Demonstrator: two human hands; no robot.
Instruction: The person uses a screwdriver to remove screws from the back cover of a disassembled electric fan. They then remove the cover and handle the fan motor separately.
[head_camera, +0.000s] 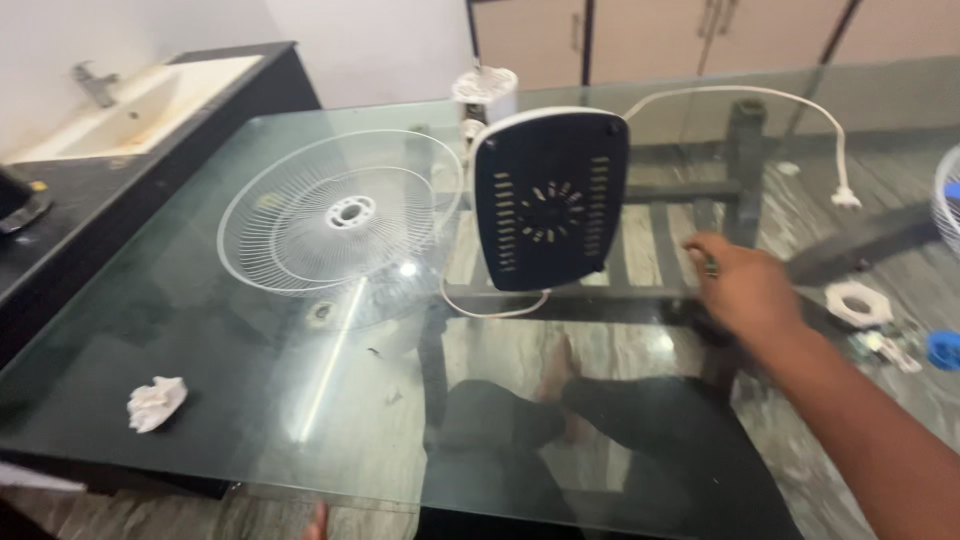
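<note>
Glass desk (300, 400), filling most of the frame; dark frame and striped floor visible through it. Black counter with white sink (130, 105), upper left. White wire fan guard (340, 215), flat, left of centre. Dark fan motor housing (550, 200), upright at centre, white cord (760, 100) looping to upper right. Right hand (745, 290), right of centre, near the housing's right edge but apart from it; grip loosely curled around a small green item, hardly visible. White ring nut (858, 303), just right of the hand. Crumpled tissue (155, 402), lower left.

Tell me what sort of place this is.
Probably a room in a home, used for a repair: a glass table, a washbasin on a dark counter, wooden cupboards, and fan parts laid out.
</note>
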